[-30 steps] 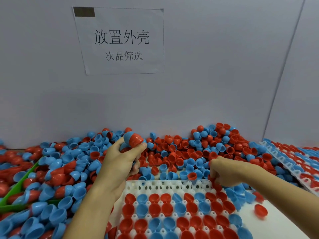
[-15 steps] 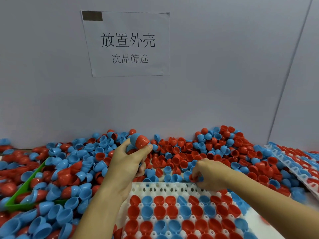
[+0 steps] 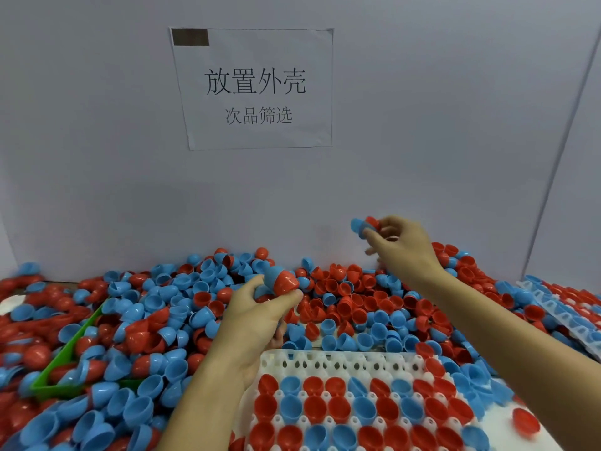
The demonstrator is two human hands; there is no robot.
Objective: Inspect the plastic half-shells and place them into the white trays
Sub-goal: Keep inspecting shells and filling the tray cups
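A: Ahead of us stands the grey wall [image 3: 422, 125] with its paper sign [image 3: 253, 89]; below it the heap of red and blue half-shells [image 3: 357, 297] covers the counter, burying a green bin [image 3: 70, 349] on our left.

B: And nearest us the white tray [image 3: 328, 359], most cups filled; another tray [image 3: 566, 320] lies far right.

A: Our left hand [image 3: 253, 317] reaches forward, thumb and fingers clamped on a stack of nested shells [image 3: 279, 281] above the heap.

B: Our right hand [image 3: 400, 242] is raised higher, wrist bent, fingertips pinching a blue-and-red pair [image 3: 364, 226] before the wall.
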